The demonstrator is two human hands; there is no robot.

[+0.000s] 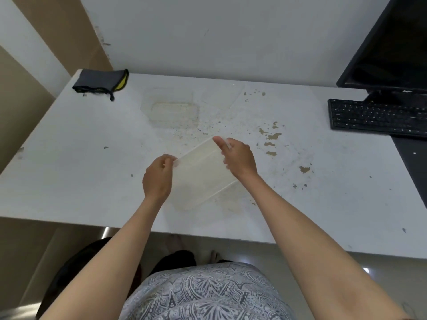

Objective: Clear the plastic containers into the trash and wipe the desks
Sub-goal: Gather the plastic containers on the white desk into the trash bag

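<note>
Left hand: you are pinching the near-left corner of the container between thumb and curled fingers.
Right hand: you are gripping the container's far-right edge, thumb lying along the rim, fingers curling under where they are hidden.
Container: clear, rectangular, tilting between your two hands over the middle of the surface; whether its low edge is touching the top, you cannot tell from here.
Second container: clear, sitting upright toward the back of the surface, well apart from your hands, a brownish film showing on its bottom.
Lid: flat, clear, lying just beside the second container on its right; faint and hard to make out.
Stains: brown blotches and fine specks are spreading across the surface between the second container and the keyboard, some right next to your right hand.
Cloth: grey with a yellow edge, folded, lying at the far-left corner.
Keyboard: black, sitting at the right edge of the surface.
Monitor: black, dark screen, standing behind the keyboard.
Wall: white, scuffed, running right behind the surface.
</note>
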